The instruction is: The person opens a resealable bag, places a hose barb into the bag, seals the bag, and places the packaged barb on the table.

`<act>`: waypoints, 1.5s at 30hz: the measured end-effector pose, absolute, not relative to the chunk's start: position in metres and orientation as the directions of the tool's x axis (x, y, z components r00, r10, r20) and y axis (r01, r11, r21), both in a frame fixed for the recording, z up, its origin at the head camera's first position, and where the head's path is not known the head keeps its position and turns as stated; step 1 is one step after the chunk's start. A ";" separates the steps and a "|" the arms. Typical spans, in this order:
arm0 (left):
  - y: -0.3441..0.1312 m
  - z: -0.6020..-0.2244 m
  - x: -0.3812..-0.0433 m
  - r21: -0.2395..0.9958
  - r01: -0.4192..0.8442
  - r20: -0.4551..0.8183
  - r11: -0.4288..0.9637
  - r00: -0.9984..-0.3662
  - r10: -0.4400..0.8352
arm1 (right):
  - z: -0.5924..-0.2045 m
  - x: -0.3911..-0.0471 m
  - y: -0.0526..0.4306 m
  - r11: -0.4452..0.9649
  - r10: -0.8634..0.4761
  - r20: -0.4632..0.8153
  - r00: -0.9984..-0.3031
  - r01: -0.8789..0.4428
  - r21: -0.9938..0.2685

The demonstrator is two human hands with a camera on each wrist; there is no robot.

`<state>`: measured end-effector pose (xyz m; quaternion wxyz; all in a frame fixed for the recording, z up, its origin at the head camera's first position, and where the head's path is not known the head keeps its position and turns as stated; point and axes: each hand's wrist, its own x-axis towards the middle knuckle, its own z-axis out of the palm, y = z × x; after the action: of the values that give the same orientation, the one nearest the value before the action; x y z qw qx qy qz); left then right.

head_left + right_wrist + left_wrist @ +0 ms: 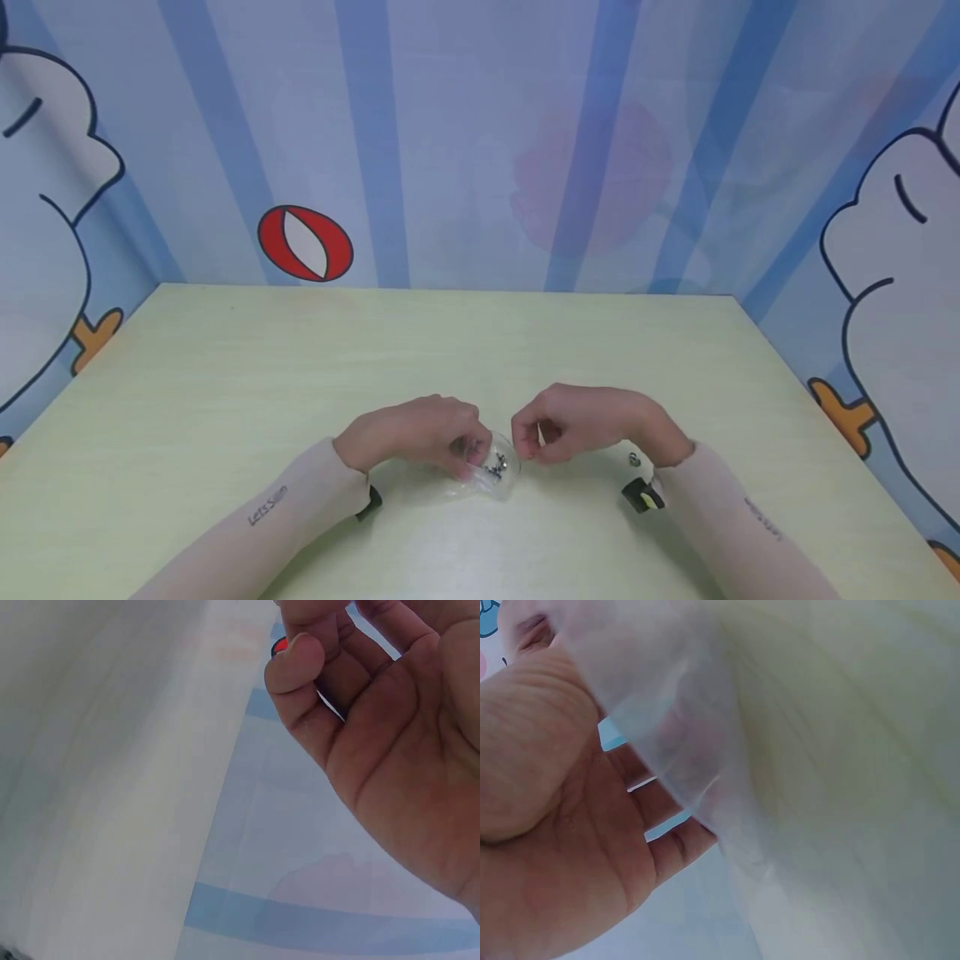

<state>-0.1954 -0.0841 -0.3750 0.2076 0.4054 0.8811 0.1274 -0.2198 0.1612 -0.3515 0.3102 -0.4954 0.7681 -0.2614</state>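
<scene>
Head view: a clear plastic bag point(510, 483) is low at the near middle of a pale desk point(375, 350), between a person's two hands; whether it rests on the wood or is slightly lifted, I cannot tell.
Left hand point(420, 429): its grip pinches the bag's left part between thumb and fingers; the left wrist view shows thin film draped across the fingers.
Right hand point(581, 421): curled just beside the bag, thumb near the forefinger; whether its grip holds anything I cannot tell.
Bag contents: small dark metal pieces point(497, 467), bunched together, too tiny to name.
Bag handling: probably light, soft and slippery, with loose pieces that could slide or spill; best held by the film, away from the bunch.
Small metal item point(634, 459): on the desk, near the right wrist, apart from the bag.
In the way: the left fingers cover part of the bag; a black device point(642, 495) at the right wrist is just beside the small metal item.
Behind: a blue striped backdrop point(465, 150) with a red-and-white ball picture point(305, 243).
</scene>
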 end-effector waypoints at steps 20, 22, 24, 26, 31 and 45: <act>-0.084 -0.372 -0.191 0.422 0.618 -0.304 0.664 -0.593 0.746 | -0.358 -0.214 0.148 0.358 -0.929 -0.200 -0.312 -0.615 -0.702; -0.084 -0.373 -0.191 0.423 0.621 -0.302 0.660 -0.591 0.748 | -0.359 -0.214 0.148 0.360 -0.928 -0.204 -0.311 -0.613 -0.703; -0.084 -0.373 -0.191 0.423 0.629 -0.295 0.653 -0.586 0.755 | -0.359 -0.215 0.149 0.366 -0.926 -0.211 -0.312 -0.614 -0.699; -0.084 -0.374 -0.191 0.426 0.634 -0.289 0.645 -0.580 0.761 | -0.358 -0.215 0.150 0.377 -0.922 -0.223 -0.316 -0.611 -0.696; -0.084 -0.372 -0.192 0.406 0.644 -0.287 0.648 -0.584 0.759 | -0.355 -0.217 0.151 0.391 -0.917 -0.237 -0.320 -0.609 -0.690; -0.084 -0.371 -0.191 0.386 0.674 -0.278 0.629 -0.566 0.776 | -0.349 -0.216 0.164 0.436 -0.894 -0.227 -0.386 -0.641 -0.631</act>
<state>-0.1909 -0.0840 -0.3707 0.2144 0.4136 0.8768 0.1190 -0.2165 0.1641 -0.3487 0.2780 -0.4795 0.8006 -0.2279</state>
